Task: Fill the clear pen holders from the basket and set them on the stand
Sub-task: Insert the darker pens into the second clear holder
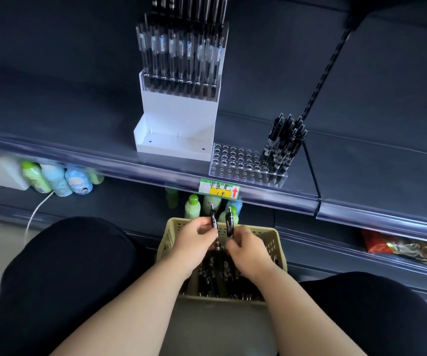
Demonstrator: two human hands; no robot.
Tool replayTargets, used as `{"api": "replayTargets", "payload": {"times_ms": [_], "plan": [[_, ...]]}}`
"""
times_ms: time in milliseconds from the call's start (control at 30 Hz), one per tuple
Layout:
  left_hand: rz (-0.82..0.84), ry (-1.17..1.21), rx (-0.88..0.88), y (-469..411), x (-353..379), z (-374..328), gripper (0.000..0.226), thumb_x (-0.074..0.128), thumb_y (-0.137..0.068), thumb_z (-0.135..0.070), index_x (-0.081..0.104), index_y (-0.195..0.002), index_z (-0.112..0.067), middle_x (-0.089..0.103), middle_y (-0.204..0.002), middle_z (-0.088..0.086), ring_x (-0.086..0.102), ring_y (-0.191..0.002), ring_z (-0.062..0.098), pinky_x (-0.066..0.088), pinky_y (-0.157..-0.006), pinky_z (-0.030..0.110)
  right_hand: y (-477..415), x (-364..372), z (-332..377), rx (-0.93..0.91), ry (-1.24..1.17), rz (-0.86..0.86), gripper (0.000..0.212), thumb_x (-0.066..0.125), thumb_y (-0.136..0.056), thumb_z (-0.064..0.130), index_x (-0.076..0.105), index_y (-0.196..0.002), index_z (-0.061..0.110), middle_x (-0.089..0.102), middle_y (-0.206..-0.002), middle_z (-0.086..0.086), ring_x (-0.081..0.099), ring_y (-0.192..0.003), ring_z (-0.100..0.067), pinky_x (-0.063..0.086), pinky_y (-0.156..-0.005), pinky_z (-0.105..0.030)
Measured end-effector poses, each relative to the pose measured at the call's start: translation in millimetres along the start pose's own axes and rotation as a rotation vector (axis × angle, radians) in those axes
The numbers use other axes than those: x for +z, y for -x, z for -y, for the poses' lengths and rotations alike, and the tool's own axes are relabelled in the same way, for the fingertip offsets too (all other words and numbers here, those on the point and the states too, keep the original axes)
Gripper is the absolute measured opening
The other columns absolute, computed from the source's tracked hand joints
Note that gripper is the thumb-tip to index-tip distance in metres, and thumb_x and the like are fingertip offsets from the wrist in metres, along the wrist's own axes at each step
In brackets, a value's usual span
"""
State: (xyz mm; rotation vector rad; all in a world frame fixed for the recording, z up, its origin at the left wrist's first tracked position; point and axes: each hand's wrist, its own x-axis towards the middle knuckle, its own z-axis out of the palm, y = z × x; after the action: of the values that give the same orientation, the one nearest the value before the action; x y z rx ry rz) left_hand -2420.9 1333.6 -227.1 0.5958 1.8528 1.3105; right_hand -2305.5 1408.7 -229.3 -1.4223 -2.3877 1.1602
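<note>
The left hand pinches 1 black pen in its fingers, and the right hand curls its fingers round a second pen, both over the basket. Above the basket, on the shelf, the clear pen holder is filled only at its right end. Behind it, the white stand carries 1 full holder. I judge much remains.

The basket is beige, its walls dotted with rows of round holes. The 2 raised pens are black. The stand is white, the pen holder clear with a grid of holes. The shelf is dark slate. The price tag is green and yellow with a red arrow.
</note>
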Motion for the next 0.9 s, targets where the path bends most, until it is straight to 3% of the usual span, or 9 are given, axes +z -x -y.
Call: {"api": "replayTargets", "payload": {"times_ms": [133,200,333,400,567,700,767,833,900], "plan": [[-0.018,-0.036,0.167,5.3,5.6,-30.3,0.020,0.062,-0.086,-0.016,0.064,-0.103,-0.026,0.066,-0.091,-0.017,0.060,-0.080,-0.012,0.046,-0.069,0.004,3.6,-21.7,14.7,-0.121,0.036,-0.082,0.015,0.052,-0.088,0.028,0.049,-0.102,0.021,0.058,-0.076,0.009,0.052,-0.061,-0.001,0.036,-0.046,-0.009],[-0.036,-0.084,0.257,9.8,6.8,-48.8,0.018,0.063,-0.085,-0.017,0.062,-0.095,-0.032,0.064,-0.085,-0.022,0.055,-0.073,-0.022,0.037,-0.059,-0.005,4.5,-34.4,23.0,-0.164,0.017,-0.144,0.010,0.055,-0.085,0.023,0.047,-0.091,0.025,0.057,-0.075,0.009,0.051,-0.061,-0.005,0.038,-0.050,-0.009],[-0.026,-0.049,0.393,10.4,7.6,-85.9,0.019,0.064,-0.084,-0.016,0.061,-0.093,-0.033,0.067,-0.089,-0.020,0.062,-0.082,-0.008,0.047,-0.073,0.007,5.3,-61.7,39.8,-0.208,-0.132,-0.283,0.027,0.057,-0.082,0.017,0.034,-0.088,0.028,0.059,-0.072,0.003,0.056,-0.063,-0.013,0.045,-0.055,-0.028],[-0.028,-0.034,0.453,5.4,5.7,-103.0,0.017,0.064,-0.084,-0.018,0.062,-0.094,-0.031,0.068,-0.091,-0.017,0.063,-0.086,-0.003,0.049,-0.078,0.015,2.4,-80.0,47.6,-0.273,-0.186,-0.377,0.028,0.056,-0.084,0.015,0.032,-0.086,0.029,0.058,-0.065,0.003,0.052,-0.052,-0.006,0.041,-0.048,-0.020],[-0.027,-0.055,0.606,-13.7,-4.1,-145.3,0.013,0.064,-0.080,-0.028,0.061,-0.091,-0.035,0.067,-0.089,-0.023,0.062,-0.083,-0.006,0.048,-0.071,0.007,-13.4,-138.0,77.5,-0.376,-0.310,-0.523,0.011,0.046,-0.089,0.030,0.041,-0.080,0.031,0.068,-0.073,0.006,0.061,-0.056,-0.007,0.046,-0.050,-0.020],[-0.058,-0.098,0.712,-41.2,0.5,-183.8,0.016,0.070,-0.078,-0.023,0.060,-0.084,-0.035,0.067,-0.084,-0.022,0.064,-0.077,-0.006,0.047,-0.067,0.006,-40.3,-180.6,107.4,-0.441,-0.229,-0.629,0.025,0.044,-0.089,0.042,0.050,-0.078,0.021,0.066,-0.069,0.002,0.061,-0.058,-0.012,0.048,-0.054,-0.030],[-0.055,-0.098,0.746,-53.7,7.0,-194.7,0.021,0.072,-0.078,-0.020,0.058,-0.082,-0.035,0.068,-0.080,-0.018,0.064,-0.075,-0.005,0.045,-0.066,0.005,-54.3,-194.0,114.3,-0.472,-0.153,-0.665,0.020,0.048,-0.089,0.039,0.052,-0.078,0.023,0.064,-0.069,0.005,0.059,-0.061,-0.008,0.047,-0.056,-0.024],[-0.045,-0.079,0.763,-61.7,10.9,-194.2,0.023,0.072,-0.078,-0.015,0.059,-0.084,-0.033,0.069,-0.080,-0.015,0.065,-0.075,-0.005,0.044,-0.065,0.003,-62.4,-197.8,114.2,-0.504,-0.118,-0.677,0.007,0.055,-0.088,0.033,0.050,-0.085,0.034,0.063,-0.078,0.019,0.059,-0.067,0.002,0.042,-0.056,-0.006],[-0.051,-0.059,0.761,-68.2,11.9,-186.1,0.022,0.073,-0.077,-0.013,0.061,-0.086,-0.030,0.069,-0.082,-0.014,0.065,-0.077,-0.005,0.044,-0.066,0.002,-67.6,-195.7,109.1,-0.514,-0.069,-0.689,0.021,0.061,-0.086,0.028,0.046,-0.096,0.038,0.058,-0.084,0.029,0.056,-0.072,0.009,0.040,-0.059,-0.001]]}}
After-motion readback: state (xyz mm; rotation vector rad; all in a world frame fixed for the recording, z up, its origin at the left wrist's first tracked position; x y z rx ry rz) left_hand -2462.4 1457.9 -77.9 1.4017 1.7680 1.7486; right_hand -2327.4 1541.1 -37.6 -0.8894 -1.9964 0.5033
